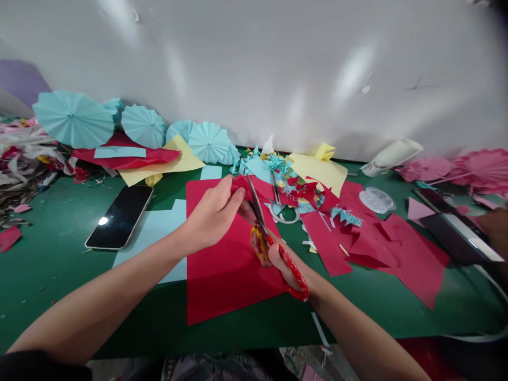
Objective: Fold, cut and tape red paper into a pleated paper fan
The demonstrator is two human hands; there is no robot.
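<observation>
Over the middle of the table, my left hand (214,211) pinches a folded piece of red paper (240,183) between thumb and fingers. My right hand (283,259) grips a pair of scissors (259,211) with one red and one yellow handle. The blades point up and away from me, right beside the red piece; whether they touch it I cannot tell. Beneath both hands lies a large red paper sheet (222,286), partly over light blue paper (169,222). A second pair of scissors (283,212) with pale handles lies beyond my right hand.
A phone (121,217) lies on the green table (159,317) at left. Blue pleated paper fans (75,120) lean along the wall. Red and blue scraps (313,193), cut red paper (377,243) and a clear round lid (377,200) are at right. A person's hand (494,233) shows at the right edge.
</observation>
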